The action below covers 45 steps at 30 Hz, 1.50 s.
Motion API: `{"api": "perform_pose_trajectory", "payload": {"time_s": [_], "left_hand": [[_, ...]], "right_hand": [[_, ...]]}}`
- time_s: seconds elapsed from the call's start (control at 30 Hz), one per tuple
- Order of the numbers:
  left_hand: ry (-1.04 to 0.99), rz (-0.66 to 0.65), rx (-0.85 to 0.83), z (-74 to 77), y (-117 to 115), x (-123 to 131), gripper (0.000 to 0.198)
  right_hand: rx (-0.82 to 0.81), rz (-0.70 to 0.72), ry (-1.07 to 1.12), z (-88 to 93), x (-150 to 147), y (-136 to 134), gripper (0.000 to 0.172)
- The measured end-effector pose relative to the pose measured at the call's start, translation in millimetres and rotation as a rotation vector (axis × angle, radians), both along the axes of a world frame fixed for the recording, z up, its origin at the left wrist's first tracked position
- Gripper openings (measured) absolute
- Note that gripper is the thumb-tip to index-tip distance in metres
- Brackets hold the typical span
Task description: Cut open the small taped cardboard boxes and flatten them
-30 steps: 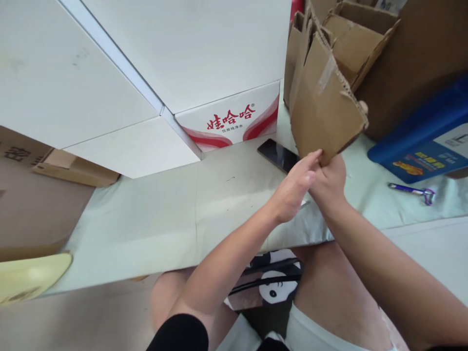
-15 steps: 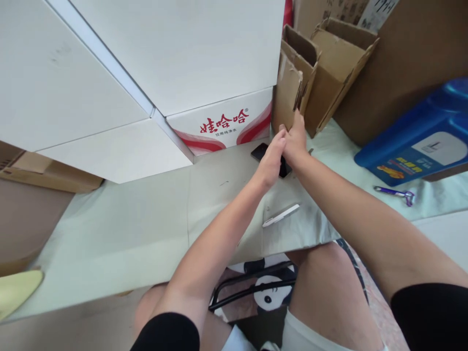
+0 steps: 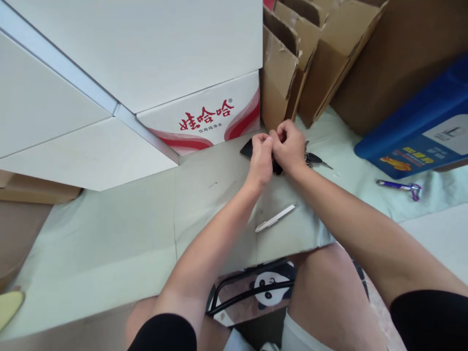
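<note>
My left hand (image 3: 261, 161) and my right hand (image 3: 290, 148) meet above the cloth-covered surface, fingers curled in and fingertips pressed together. Whatever they pinch, if anything, is hidden or too small to make out. Below them lies a black phone (image 3: 246, 149), largely covered by the hands. Just right of my right wrist rests a bunch of keys (image 3: 317, 160). A white pen (image 3: 276, 218) lies nearer to me, between my forearms.
A white carton (image 3: 204, 119) with red print stands beyond the hands, beside open cardboard boxes (image 3: 280, 80). On the right are a big blue jug (image 3: 413, 131) and a purple razor (image 3: 397, 185). The pale green cloth (image 3: 120, 234) ends in front of my knees.
My hands have gone from flatter, more outstretched fingers to curled, pinching ones. The view has shifted slightly, and the keys beside my right wrist now show more.
</note>
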State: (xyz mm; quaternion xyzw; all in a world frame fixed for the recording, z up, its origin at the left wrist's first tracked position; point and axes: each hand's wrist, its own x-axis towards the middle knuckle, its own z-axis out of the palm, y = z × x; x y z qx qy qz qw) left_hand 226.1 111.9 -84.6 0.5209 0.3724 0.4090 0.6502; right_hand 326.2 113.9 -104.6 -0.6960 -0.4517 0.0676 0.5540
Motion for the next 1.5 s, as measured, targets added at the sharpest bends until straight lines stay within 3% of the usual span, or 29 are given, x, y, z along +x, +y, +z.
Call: {"api": "perform_pose_trajectory", "payload": {"time_s": [0.23, 0.4, 0.5, 0.63, 0.77, 0.9, 1.0, 1.1, 1.3, 1.37, 1.5], "left_hand": [[0.117, 0.027, -0.043, 13.5, -7, -19, 0.013], [0.127, 0.007, -0.034, 16.3, -14, -32, 0.019], [0.134, 0.005, -0.028, 16.0, -17, -38, 0.022], [0.148, 0.008, -0.017, 15.2, -19, -47, 0.024], [0.116, -0.048, -0.016, 6.5, -22, -72, 0.022], [0.160, -0.031, 0.011, -20.9, -25, -121, 0.022], [0.270, 0.063, -0.021, -44.9, -30, -160, 0.027], [0.265, 0.116, -0.038, -57.8, -35, -195, 0.035], [0.344, 0.385, 0.046, -48.9, -37, -293, 0.049], [0.401, 0.467, 0.070, -45.3, -37, -336, 0.048], [0.517, 0.613, 0.118, -47.0, -44, -410, 0.039]], "right_hand": [[-0.041, -0.043, 0.028, 6.9, 12, 22, 0.033], [-0.068, 0.065, 0.093, -0.4, 10, 26, 0.011], [-0.116, 0.137, 0.084, -4.4, 6, 24, 0.012], [-0.152, 0.117, 0.077, -8.0, 6, 16, 0.013], [-0.170, 0.146, 0.094, -6.1, -1, -7, 0.013], [-0.168, 0.336, 0.044, -7.3, -43, -50, 0.024], [-0.201, 0.490, 0.005, -15.7, -96, -81, 0.033], [-0.252, 0.607, -0.043, -23.8, -160, -101, 0.039], [-0.362, 0.854, -0.265, -29.2, -271, -126, 0.041], [-0.383, 0.893, -0.412, -32.1, -290, -130, 0.042], [-0.396, 0.822, -0.658, -38.6, -301, -132, 0.045]]}}
